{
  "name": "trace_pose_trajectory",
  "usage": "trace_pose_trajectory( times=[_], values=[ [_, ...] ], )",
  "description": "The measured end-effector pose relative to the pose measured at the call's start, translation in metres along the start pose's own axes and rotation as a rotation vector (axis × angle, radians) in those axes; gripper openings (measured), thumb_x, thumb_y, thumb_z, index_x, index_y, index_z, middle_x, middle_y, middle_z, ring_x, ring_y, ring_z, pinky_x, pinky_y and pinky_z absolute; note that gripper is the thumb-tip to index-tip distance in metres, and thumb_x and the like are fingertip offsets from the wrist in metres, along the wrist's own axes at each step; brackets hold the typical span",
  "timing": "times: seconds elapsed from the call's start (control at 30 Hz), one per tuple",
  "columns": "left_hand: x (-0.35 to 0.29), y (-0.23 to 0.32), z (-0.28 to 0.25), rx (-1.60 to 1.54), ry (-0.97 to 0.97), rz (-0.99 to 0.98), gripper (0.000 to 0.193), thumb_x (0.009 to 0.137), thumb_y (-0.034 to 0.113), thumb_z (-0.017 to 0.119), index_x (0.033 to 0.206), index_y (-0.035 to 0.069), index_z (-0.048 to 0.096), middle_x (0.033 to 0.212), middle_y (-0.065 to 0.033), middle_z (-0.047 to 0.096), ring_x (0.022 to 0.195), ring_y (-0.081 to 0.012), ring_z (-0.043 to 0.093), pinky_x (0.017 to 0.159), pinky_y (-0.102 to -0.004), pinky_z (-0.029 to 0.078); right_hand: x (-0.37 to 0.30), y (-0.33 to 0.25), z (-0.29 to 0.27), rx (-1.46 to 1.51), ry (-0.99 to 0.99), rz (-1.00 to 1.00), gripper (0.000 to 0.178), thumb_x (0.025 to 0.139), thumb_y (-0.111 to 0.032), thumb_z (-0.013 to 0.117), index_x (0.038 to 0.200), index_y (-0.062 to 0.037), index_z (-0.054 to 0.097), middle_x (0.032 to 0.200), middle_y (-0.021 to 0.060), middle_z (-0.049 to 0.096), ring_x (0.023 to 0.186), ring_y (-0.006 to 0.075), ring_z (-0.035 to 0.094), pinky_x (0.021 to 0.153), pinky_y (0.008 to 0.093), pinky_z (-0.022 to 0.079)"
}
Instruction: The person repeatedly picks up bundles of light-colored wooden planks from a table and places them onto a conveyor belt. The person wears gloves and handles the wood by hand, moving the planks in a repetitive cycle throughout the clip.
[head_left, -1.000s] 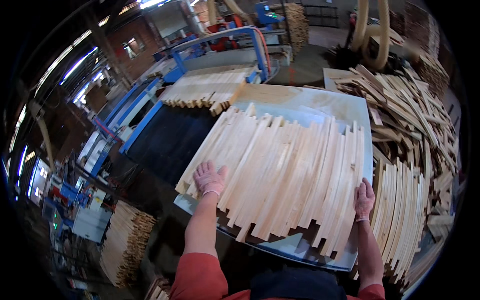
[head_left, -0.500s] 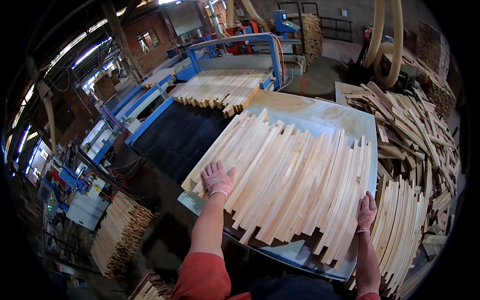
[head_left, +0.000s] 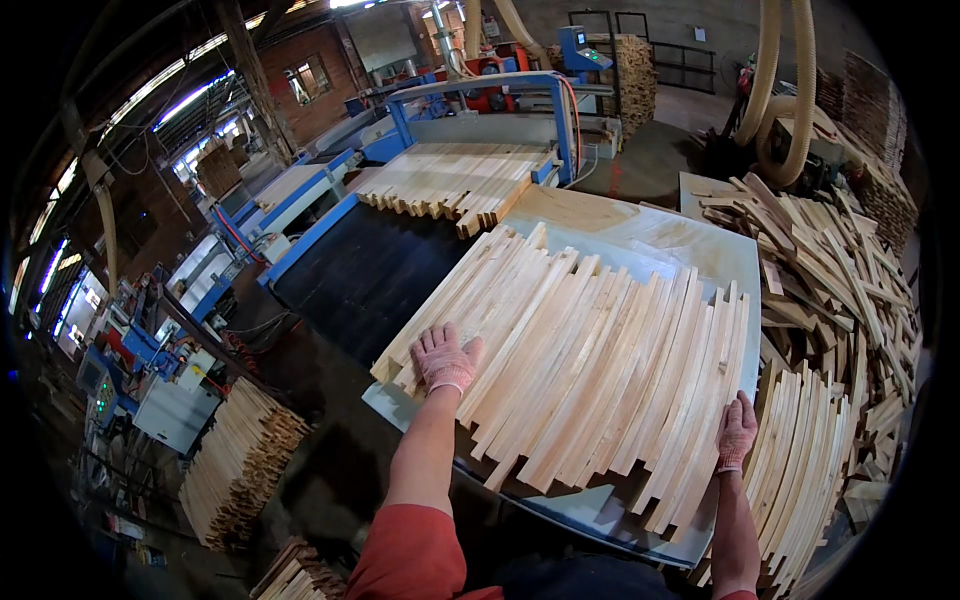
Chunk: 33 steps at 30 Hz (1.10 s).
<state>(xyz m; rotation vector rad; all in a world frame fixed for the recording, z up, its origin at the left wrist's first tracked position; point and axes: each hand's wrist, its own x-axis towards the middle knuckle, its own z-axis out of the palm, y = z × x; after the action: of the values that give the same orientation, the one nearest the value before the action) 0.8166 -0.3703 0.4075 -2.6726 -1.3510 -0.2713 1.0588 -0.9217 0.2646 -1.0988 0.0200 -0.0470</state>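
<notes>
A broad layer of pale wooden strips (head_left: 570, 370) lies side by side on a light-topped table (head_left: 735, 255), their ends uneven. My left hand (head_left: 445, 358), in a pinkish knit glove, rests flat with spread fingers on the strips at the left. At the opposite side my right hand (head_left: 737, 434), gloved alike, stands along the outermost strip, fingers stretched out and pressed to its edge. The strips lie between my two hands; neither hand is wrapped round one.
Left of the table is a dark belt (head_left: 360, 275) leading to a blue-framed machine (head_left: 480, 85), with more strips (head_left: 455, 180) lying on it. Loose wood (head_left: 810, 260) is heaped at the right, above a row of stacked strips (head_left: 800, 440). Another stack (head_left: 240, 460) stands lower left.
The whole view has shifted slightly, so everything sits a little further right and lower. Both hands keep their places against the strips.
</notes>
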Motion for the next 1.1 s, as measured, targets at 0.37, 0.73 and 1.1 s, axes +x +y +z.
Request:
trace_pose_trajectory(
  times=[0.37,0.73,1.1],
  values=[
    [-0.002,0.003,-0.018,-0.011,-0.075,-0.010,0.079,0.101,0.065,0.044,0.158,0.010,0.043,0.161,-0.0122,0.044,0.149,-0.0310,0.035,0.121,-0.0516,0.023,-0.006,-0.009,0.009,-0.055,0.010,-0.013,0.040,0.108,-0.014,0.064,0.143,0.0053,0.060,0.119,0.0044,0.067,0.100,0.0082,0.061,0.093,0.0221,0.054],
    [-0.002,0.003,-0.011,-0.010,-0.059,-0.020,0.079,0.101,0.065,0.045,0.159,0.010,0.042,0.160,-0.0124,0.045,0.149,-0.0313,0.035,0.121,-0.0529,0.023,0.000,-0.001,0.001,-0.120,0.003,-0.060,0.039,0.107,-0.013,0.063,0.142,0.0061,0.061,0.124,0.0072,0.068,0.105,0.0112,0.063,0.095,0.0231,0.053],
    [-0.001,-0.001,-0.002,-0.056,0.015,0.000,0.077,0.099,0.066,0.046,0.152,0.011,0.048,0.154,-0.0127,0.049,0.144,-0.0316,0.038,0.120,-0.0526,0.023,-0.006,-0.009,0.008,-0.157,-0.002,-0.042,0.036,0.106,-0.009,0.063,0.139,0.0048,0.063,0.123,0.0067,0.066,0.105,0.0108,0.062,0.092,0.0227,0.054]
  ],
)
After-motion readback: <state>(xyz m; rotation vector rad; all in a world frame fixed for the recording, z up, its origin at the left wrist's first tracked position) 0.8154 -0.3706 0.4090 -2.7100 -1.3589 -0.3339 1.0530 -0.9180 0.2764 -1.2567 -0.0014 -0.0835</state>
